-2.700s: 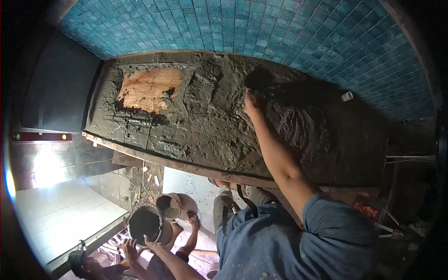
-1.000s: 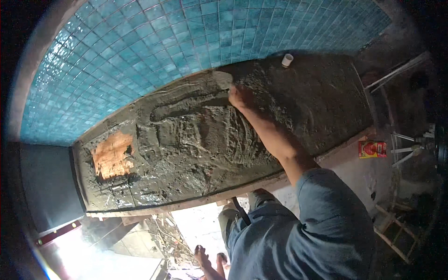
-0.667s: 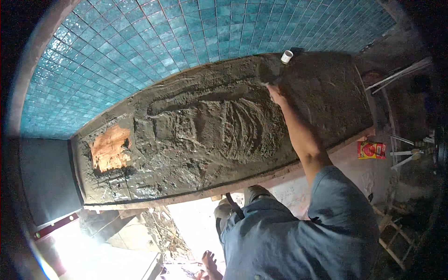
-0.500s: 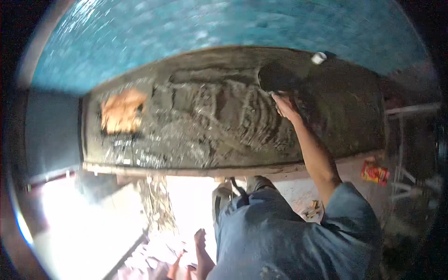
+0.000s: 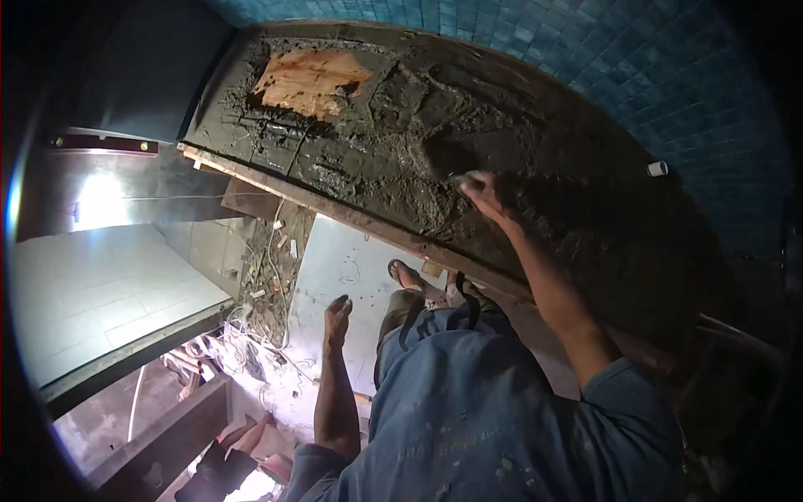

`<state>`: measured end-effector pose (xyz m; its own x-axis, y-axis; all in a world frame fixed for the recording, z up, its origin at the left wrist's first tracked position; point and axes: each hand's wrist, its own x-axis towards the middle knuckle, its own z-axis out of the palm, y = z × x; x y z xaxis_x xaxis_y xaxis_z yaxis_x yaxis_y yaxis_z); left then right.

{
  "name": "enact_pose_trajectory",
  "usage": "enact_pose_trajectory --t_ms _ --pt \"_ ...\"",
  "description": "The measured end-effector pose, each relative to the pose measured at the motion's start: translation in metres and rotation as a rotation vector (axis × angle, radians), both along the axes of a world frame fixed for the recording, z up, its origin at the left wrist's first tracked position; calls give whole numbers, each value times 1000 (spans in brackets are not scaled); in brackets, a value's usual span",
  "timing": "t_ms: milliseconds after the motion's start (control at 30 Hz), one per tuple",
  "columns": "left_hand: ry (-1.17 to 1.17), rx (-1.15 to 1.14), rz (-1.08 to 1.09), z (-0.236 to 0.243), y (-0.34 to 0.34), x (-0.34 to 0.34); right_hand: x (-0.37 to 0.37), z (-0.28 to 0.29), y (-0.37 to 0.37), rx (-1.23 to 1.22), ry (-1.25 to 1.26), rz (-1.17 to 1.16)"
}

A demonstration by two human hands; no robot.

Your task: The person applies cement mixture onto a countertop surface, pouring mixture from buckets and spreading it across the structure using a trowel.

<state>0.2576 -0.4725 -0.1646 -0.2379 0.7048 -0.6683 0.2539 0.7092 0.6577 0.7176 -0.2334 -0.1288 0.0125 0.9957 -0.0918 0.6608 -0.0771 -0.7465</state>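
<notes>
My right hand [image 5: 489,199] is closed around the handle of a dark trowel [image 5: 445,157], its blade low over the grey wet mortar [image 5: 376,159] on a long, curved-looking ledge. The blade is hard to make out in shadow. Left of it, a rectangle of bare plywood [image 5: 301,79] is ringed by mortar. My left hand [image 5: 337,318] hangs below the ledge's wooden front edge [image 5: 368,222], fingers loosely bent and apart, with nothing visible in them. A short white pipe [image 5: 658,169] lies at the back right of the mortar.
Blue tiled wall [image 5: 602,50] behind; dark panel [image 5: 142,67] and red level [image 5: 104,144] at left. A bright lamp [image 5: 100,201], pale tiled slab [image 5: 125,284] and tangled cables [image 5: 247,343] sit lower left. Another person's legs [image 5: 242,435] show at the bottom. White board [image 5: 335,259] lies underfoot.
The view has swung, bringing more of the lower left in. My right hand and trowel have shifted back from beside the pipe toward the ledge's middle. Two buckets seen earlier are out of sight.
</notes>
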Motion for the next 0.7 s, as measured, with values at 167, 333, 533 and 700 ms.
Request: enact_pose_trajectory --t_ms 167,333,533,700 --pt "29 -105 147 -12 -101 -73 57 -9 44 422 -526 -354" --pt "136 -475 204 -20 -169 -110 14 7 30 -40 -681 -265" --pt "-34 -473 191 -28 -137 -133 10 17 -63 123 -288 -252" --pt "-94 -226 200 -23 -58 -137 47 -12 -123 -457 499 -952"
